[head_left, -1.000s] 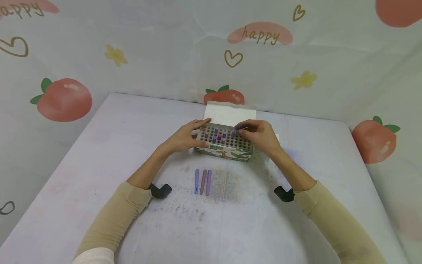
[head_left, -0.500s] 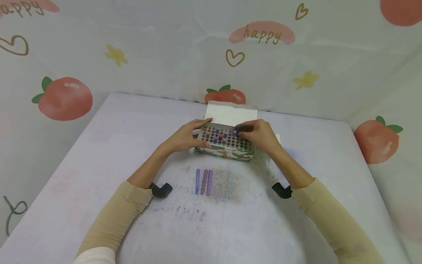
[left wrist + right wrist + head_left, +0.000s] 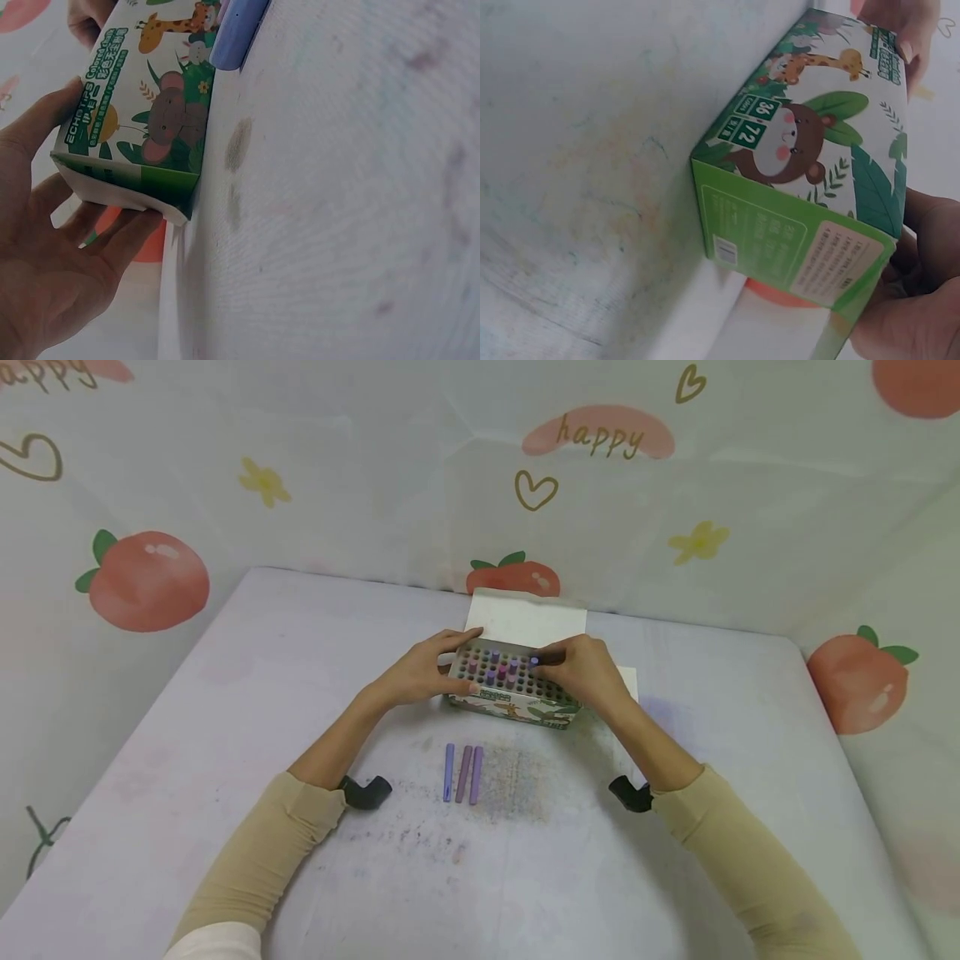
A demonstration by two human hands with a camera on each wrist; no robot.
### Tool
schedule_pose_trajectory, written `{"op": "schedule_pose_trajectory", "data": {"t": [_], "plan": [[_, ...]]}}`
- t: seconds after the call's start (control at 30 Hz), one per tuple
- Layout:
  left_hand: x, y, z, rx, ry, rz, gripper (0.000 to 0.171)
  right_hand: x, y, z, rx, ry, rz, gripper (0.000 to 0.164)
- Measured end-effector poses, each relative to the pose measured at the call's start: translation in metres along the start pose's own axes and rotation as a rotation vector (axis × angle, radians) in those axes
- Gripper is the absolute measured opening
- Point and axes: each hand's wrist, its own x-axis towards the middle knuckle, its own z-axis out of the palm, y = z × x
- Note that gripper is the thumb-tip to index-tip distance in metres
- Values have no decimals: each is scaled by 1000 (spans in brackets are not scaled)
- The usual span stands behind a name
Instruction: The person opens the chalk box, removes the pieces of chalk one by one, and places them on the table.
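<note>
A chalk box [image 3: 512, 708] printed with cartoon animals stands on the table, its white lid [image 3: 525, 617] raised at the back. Its top is a grid of holes, with several purple and pink chalk sticks poking up. My left hand [image 3: 415, 675] grips the box's left end, thumb along the front edge and fingers behind; the left wrist view shows the hand [image 3: 64, 255] around that open-flapped end. At the grid, my right hand [image 3: 588, 670] pinches the top of a blue-violet chalk stick [image 3: 533, 662]. In the right wrist view the box hides those fingertips.
Three chalk sticks, one blue [image 3: 448, 772], one mauve [image 3: 464, 774] and one violet [image 3: 476, 775], lie side by side in front of the box. White paper [image 3: 628, 681] lies beyond my right forearm. Chalk dust marks the tabletop [image 3: 517, 877]; a printed cloth [image 3: 375, 485] hangs behind.
My right hand has shifted slightly left, its thumb and finger coming onto the blue-violet chalk stick. The left hand keeps its grip on the box, and the three loose sticks stay put.
</note>
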Motion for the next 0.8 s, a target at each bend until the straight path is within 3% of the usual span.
{"op": "schedule_pose_trajectory", "data": {"t": [0.5, 0.8], "plan": [[-1, -1, 0, 5, 4, 1, 88, -4, 3, 11, -52, 117, -80, 23], [-1, -1, 0, -1, 2, 9, 88, -5, 3, 13, -3, 175, -99, 22]]}}
